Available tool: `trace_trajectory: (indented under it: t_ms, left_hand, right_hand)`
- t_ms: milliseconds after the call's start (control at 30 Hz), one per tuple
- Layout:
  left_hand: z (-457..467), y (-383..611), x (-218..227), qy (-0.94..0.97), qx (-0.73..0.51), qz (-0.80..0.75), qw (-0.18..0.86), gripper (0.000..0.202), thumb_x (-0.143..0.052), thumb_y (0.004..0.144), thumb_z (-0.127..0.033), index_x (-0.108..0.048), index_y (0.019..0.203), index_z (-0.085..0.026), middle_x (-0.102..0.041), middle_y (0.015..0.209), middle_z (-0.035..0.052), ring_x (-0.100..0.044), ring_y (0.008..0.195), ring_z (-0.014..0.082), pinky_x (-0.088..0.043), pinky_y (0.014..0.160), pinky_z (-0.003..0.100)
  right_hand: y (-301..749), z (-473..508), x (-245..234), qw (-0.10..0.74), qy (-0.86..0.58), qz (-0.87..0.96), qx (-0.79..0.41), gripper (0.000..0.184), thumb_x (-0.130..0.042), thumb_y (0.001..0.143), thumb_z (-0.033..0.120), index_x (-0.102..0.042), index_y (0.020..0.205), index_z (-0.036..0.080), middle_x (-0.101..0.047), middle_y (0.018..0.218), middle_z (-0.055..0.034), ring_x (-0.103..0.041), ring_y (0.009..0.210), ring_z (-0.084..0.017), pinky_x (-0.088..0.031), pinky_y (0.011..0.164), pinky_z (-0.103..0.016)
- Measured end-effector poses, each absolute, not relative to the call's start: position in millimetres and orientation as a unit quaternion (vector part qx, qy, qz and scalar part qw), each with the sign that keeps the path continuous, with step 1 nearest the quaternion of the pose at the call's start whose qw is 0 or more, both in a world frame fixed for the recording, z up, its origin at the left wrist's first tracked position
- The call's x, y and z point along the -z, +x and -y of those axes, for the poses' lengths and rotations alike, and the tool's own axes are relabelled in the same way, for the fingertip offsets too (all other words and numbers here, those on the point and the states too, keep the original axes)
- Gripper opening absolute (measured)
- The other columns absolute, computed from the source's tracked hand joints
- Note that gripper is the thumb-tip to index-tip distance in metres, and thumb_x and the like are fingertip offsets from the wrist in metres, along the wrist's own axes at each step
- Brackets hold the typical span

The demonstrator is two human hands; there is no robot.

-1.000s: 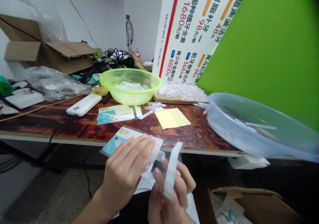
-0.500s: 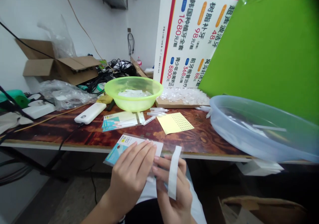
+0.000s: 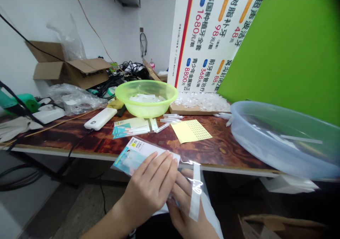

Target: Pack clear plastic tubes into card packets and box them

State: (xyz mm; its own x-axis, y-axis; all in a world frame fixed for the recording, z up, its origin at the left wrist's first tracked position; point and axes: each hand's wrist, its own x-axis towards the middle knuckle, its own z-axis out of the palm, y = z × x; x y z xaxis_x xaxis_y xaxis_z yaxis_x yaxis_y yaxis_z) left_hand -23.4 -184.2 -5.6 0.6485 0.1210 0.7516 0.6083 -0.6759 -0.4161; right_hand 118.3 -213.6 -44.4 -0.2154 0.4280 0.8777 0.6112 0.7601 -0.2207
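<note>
A clear plastic bag [image 3: 124, 161] with a white and turquoise printed card inside is held tilted just in front of the table edge. My left hand [image 3: 152, 180] lies across the card's right part, its fingers together and pressing on the bag. Under the bag's open end, my right hand [image 3: 180, 212] grips from below, several fingers showing through the film. A white strip [image 3: 195, 196] runs along the flap, over the right hand. The right thumb is mostly hidden.
On the table are similar cards [image 3: 130, 127], white tubes [image 3: 171, 118], a yellow sticker sheet [image 3: 191, 131] and a white power bank [image 3: 100, 118]. Behind stand a green basin [image 3: 146, 108] and a pile of clear pieces [image 3: 202, 102]; a blue basin [image 3: 255, 145] overhangs the right edge.
The bag's clear flap with its white strip now lies spread over my right hand. Both hands have shifted slightly right in view, with more of the card showing.
</note>
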Motion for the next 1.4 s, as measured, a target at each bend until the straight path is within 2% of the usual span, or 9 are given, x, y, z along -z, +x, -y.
trace_trajectory:
  t_ms: [100,233,400,600,767,933,1067,1200,1400]
  left_hand:
    - [187,-23,4,-0.84,0.353,0.216,0.35,0.031,-0.038,0.098,-0.005,-0.068,0.105,-0.003,-0.077,0.1,0.0119,-0.072,0.097,0.0238,-0.057,0.089,0.037]
    - [188,-23,5,-0.841,0.349,0.214,0.354,0.031,-0.037,0.098,-0.005,-0.068,0.104,-0.003,-0.077,0.099,0.0116,-0.072,0.097,0.0238,-0.057,0.087,0.037]
    - [188,-23,2,-0.853,0.329,0.193,0.355,0.033,-0.036,0.097,-0.005,-0.067,0.108,-0.001,-0.077,0.102,0.0127,-0.071,0.101,0.0234,-0.057,0.087,0.036]
    - [186,-22,-7,-0.863,0.297,0.163,0.375,0.032,-0.039,0.096,-0.008,-0.068,0.109,-0.004,-0.076,0.106,0.0104,-0.069,0.105,0.0227,-0.056,0.088,0.036]
    - [186,-22,-10,-0.868,0.261,0.135,0.4,0.031,-0.041,0.096,-0.009,-0.068,0.111,-0.006,-0.076,0.105,0.0081,-0.067,0.107,0.023,-0.056,0.088,0.038]
    - [185,-22,-7,-0.869,0.246,0.123,0.412,0.031,-0.042,0.096,-0.012,-0.068,0.113,-0.006,-0.076,0.106,0.0082,-0.065,0.109,0.0238,-0.055,0.089,0.039]
    - [188,-18,4,-0.854,0.267,0.177,0.41,0.03,-0.043,0.095,-0.012,-0.067,0.113,-0.005,-0.076,0.105,0.0093,-0.065,0.107,0.0237,-0.051,0.092,0.041]
    - [191,-15,12,-0.847,0.268,0.218,0.403,0.03,-0.041,0.096,-0.011,-0.067,0.111,-0.004,-0.076,0.102,0.0095,-0.067,0.103,0.0225,-0.048,0.092,0.04]
    - [183,-14,12,-0.862,0.259,0.204,0.385,0.028,-0.044,0.096,-0.013,-0.066,0.112,-0.005,-0.075,0.106,0.0097,-0.068,0.104,0.0228,-0.052,0.089,0.039]
  right_hand:
    - [122,213,43,0.52,-0.315,0.789,0.089,0.028,-0.048,0.077,0.002,-0.06,0.094,0.02,-0.071,0.091,-0.0042,-0.064,0.088,-0.02,-0.052,0.082,-0.034]
    - [121,216,46,0.529,-0.319,0.786,0.033,0.033,-0.048,0.076,0.001,-0.061,0.099,0.02,-0.07,0.092,-0.0059,-0.064,0.095,-0.022,-0.055,0.085,-0.035]
    - [116,219,55,0.541,-0.326,0.775,-0.023,0.033,-0.045,0.077,0.004,-0.059,0.103,0.02,-0.069,0.111,-0.0094,-0.068,0.096,-0.021,-0.06,0.08,-0.029]
    - [114,217,73,0.567,-0.339,0.751,-0.009,0.037,-0.046,0.081,0.005,-0.057,0.112,0.021,-0.071,0.1,-0.0105,-0.069,0.088,-0.023,-0.062,0.075,-0.034]
    - [117,217,78,0.57,-0.339,0.748,0.003,0.032,-0.049,0.082,0.008,-0.058,0.11,0.021,-0.071,0.096,-0.0108,-0.069,0.083,-0.024,-0.063,0.072,-0.035]
    - [116,219,68,0.57,-0.35,0.742,0.042,0.031,-0.044,0.078,0.004,-0.056,0.101,0.02,-0.067,0.084,-0.0062,-0.065,0.066,-0.017,-0.059,0.058,-0.024]
    - [113,218,64,0.587,-0.348,0.729,0.06,0.028,-0.042,0.081,0.004,-0.053,0.101,0.02,-0.065,0.075,-0.0039,-0.063,0.062,-0.017,-0.056,0.054,-0.023]
    - [114,214,63,0.588,-0.323,0.741,-0.015,0.025,-0.041,0.084,0.004,-0.053,0.099,0.021,-0.066,0.075,-0.0025,-0.064,0.062,-0.016,-0.056,0.055,-0.021]
    - [119,209,61,0.583,-0.317,0.739,-0.114,0.017,-0.046,0.081,0.005,-0.055,0.078,0.02,-0.063,0.071,-0.0018,-0.06,0.06,-0.013,-0.052,0.052,-0.019]
